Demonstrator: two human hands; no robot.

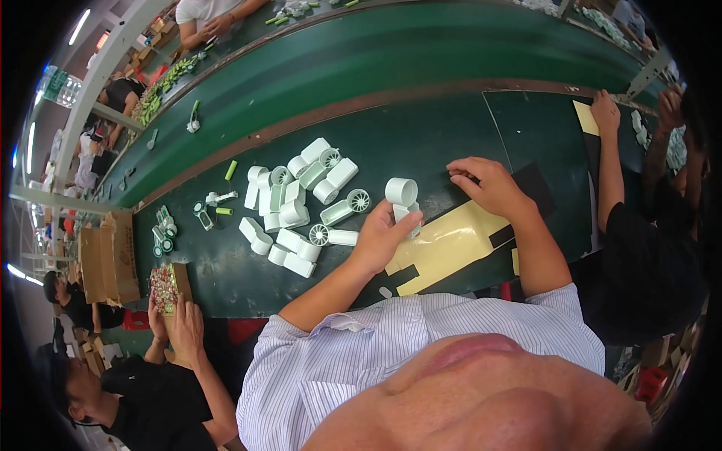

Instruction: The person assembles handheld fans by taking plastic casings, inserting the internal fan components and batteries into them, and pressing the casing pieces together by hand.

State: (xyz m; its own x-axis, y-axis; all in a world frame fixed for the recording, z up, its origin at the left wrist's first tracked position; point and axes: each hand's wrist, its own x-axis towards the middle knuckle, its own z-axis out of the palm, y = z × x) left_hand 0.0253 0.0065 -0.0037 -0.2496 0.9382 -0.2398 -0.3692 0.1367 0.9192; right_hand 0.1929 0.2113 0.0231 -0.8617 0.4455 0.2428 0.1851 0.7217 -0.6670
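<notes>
- Two hands work at the green worktop (421, 128): the left hand (382, 237) has its grip closed around a pale mint plastic housing (410, 218), thumb on the near side, fingers wrapped behind.
- A short white ring (401, 190) sits directly beyond that held housing, touching or all but touching it; whether it is one part with the housing or a loose piece standing on the worktop cannot be made out.
- The right hand (490, 184) lies to the right of the ring, palm down, fingers curled and fingertips pressed to a dark sheet (538, 184); its grip holds nothing that shows.
- The heap of matching housings (301, 207) lies to the left of the left hand, so that hand is clearly the nearer one; the closest piece (342, 237) lies just beside its wrist, long axis running left to right.
- A yellowish backing sheet (451, 244) lies under and between the two forearms.
- Hidden: the left palm covers most of the held housing, so its open end and orientation cannot be read; the right fingertips hide whatever small thing may be under them.
- Fisheye bending curves the worktop edge, and the far small green parts (162, 229) are too small to identify.
</notes>
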